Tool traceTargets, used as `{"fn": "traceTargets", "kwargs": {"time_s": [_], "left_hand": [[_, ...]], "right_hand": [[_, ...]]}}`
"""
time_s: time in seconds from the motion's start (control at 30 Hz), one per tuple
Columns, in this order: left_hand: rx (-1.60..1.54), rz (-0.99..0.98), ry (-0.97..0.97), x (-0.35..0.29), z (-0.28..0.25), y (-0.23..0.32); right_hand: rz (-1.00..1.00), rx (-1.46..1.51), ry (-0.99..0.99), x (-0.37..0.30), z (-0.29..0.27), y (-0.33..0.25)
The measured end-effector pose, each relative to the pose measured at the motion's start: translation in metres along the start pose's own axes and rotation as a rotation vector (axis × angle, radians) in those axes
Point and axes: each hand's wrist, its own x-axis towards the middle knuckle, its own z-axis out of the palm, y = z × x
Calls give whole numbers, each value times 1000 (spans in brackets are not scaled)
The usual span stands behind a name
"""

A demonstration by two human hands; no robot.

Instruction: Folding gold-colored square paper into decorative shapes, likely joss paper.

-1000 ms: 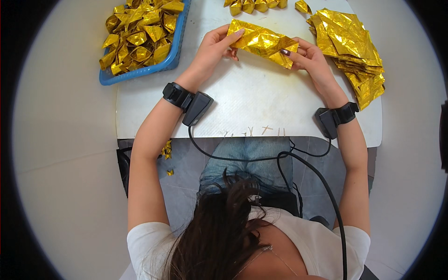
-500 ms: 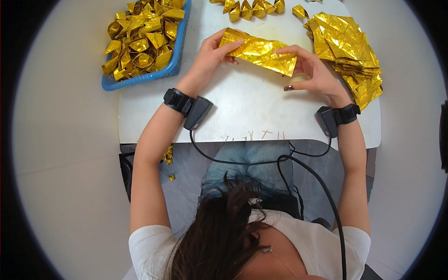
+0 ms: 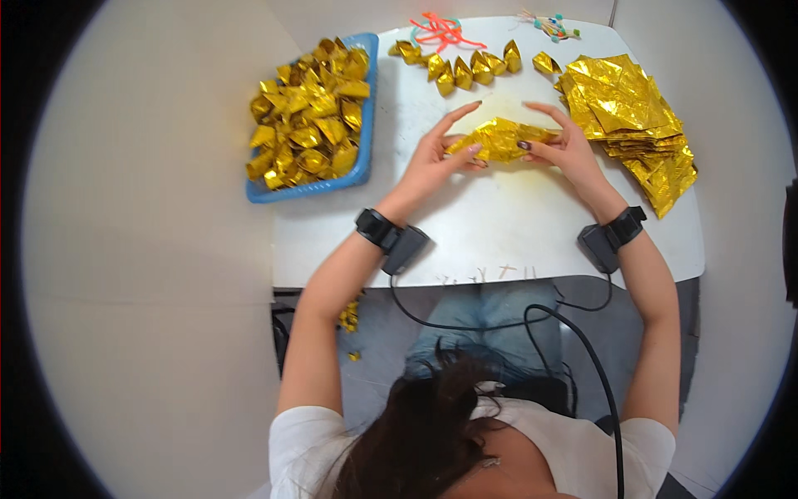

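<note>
The white bench (image 3: 515, 224) takes up most of the space before the person, its far edge curving. At its left stands a blue basket (image 3: 367, 125), heaped with folded gold pieces; at its right lies a loose stack (image 3: 619, 100) of flat gold sheets, fanned toward the near side. A crooked row of folded gold pieces (image 3: 463, 75) sits beyond the hands. The left hand (image 3: 432, 162) and right hand (image 3: 569, 154) face each other, each with a narrow thumb-and-finger grip on one end of a crumpled gold foil piece (image 3: 499, 140), both index fingers raised clear. It spans the gap between them, over the bench. Farther back lie tangled red strands (image 3: 439, 32), then a bundle of thin sticks (image 3: 553, 29), and one lone folded piece (image 3: 544, 62) near the stack.
</note>
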Motion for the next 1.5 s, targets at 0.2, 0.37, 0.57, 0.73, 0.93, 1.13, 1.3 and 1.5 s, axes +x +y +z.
{"fn": "traceTargets", "kwargs": {"time_s": [0.2, 0.37, 0.57, 0.73, 0.93, 1.13, 1.3, 1.5], "left_hand": [[334, 229, 74, 9, -5, -18], [298, 141, 252, 7, -7, -21], [310, 182, 137, 8, 11, -15], [334, 161, 100, 7, 5, -18], [210, 131, 79, 6, -8, -25], [115, 92, 107, 6, 20, -10], [178, 10, 25, 10, 20, -11], [212, 301, 199, 7, -1, 34]], "right_hand": [[-301, -109, -11, 5, -21, 27], [21, 122, -172, -4, -19, -1], [-189, 41, -52, -2, -21, 16], [-168, 19, -59, 6, -14, 21], [-152, 86, -121, 3, -11, 20], [-69, 125, -94, -2, -10, 20], [-74, -38, -165, 0, -11, 19], [-35, 7, -109, 0, -10, 18]]}}
